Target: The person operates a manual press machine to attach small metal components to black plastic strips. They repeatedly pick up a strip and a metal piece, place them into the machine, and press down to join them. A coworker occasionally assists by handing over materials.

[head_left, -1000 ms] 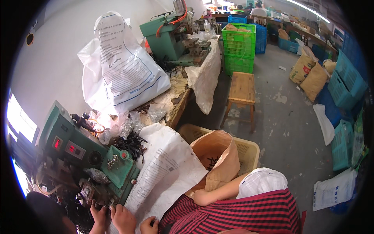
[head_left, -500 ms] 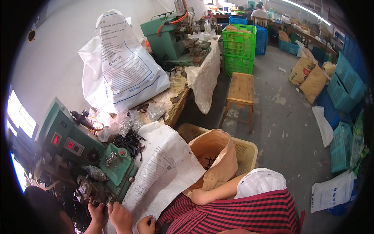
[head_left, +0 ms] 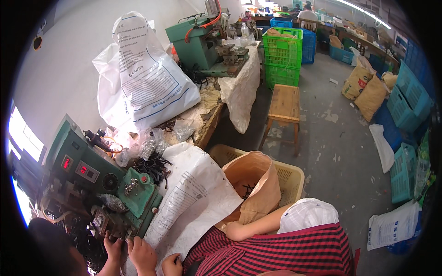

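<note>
At the lower left, my left hand point(head_left: 113, 249) is closed, fingertips at the metal fixture point(head_left: 101, 222) of a green bench machine point(head_left: 83, 158) with red lit displays. Close beside it, my right hand point(head_left: 142, 255) is also closed, its fingertips bent against the machine's near edge. Anything pinched in either hand is too small to make out. A third hand point(head_left: 172, 265) lies curled just to the right, near a red-and-black checked sleeve point(head_left: 202, 248); whose it is I cannot tell. Small metal parts point(head_left: 131, 186) are heaped on the machine's green tray point(head_left: 138, 202).
A white woven sack point(head_left: 184, 193) drapes beside the machine. Past it, an open brown paper bag point(head_left: 260, 184) with dark pieces stands in a yellow basket point(head_left: 294, 181). A bare arm point(head_left: 258, 227) crosses in front. Beyond are a wooden stool point(head_left: 284, 103) and green crates point(head_left: 282, 50).
The third hand has shifted slightly left and its fingers have curled in more. My two hands stay at the machine with hardly any movement.
</note>
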`<state>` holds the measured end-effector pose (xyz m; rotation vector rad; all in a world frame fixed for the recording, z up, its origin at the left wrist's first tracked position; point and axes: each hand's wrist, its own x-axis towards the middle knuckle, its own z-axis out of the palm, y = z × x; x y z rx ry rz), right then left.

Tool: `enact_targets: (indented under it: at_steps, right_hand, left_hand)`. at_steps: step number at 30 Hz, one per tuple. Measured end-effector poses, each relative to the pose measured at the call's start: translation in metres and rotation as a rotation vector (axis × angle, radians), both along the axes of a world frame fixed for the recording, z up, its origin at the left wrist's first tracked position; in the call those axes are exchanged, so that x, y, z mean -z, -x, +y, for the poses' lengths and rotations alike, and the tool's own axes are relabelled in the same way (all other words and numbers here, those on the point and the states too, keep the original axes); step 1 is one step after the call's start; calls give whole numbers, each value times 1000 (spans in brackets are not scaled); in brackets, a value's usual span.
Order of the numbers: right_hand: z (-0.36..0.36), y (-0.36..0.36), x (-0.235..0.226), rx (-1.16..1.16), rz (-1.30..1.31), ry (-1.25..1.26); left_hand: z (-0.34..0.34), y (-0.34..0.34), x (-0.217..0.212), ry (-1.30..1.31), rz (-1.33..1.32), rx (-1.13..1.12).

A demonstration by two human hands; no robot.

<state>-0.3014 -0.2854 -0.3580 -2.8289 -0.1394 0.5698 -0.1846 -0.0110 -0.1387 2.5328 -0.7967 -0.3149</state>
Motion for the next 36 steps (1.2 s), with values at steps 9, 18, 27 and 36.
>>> enact_targets:
  at_steps: [9,18,27,36]
  right_hand:
    - [8,-14,35,-31,73,42]
    - [-6,8,-40,-76,27,48]
    - [-2,5,-6,-69,-60,67]
    - [-5,1,-9,-62,-1,-4]
  left_hand:
    - [-1,1,0,41,-10,15]
    - [10,-9,14,59,11,19]
    - [-4,3,-2,25,8,-7]
    - [-10,8,-8,10,30,-47]
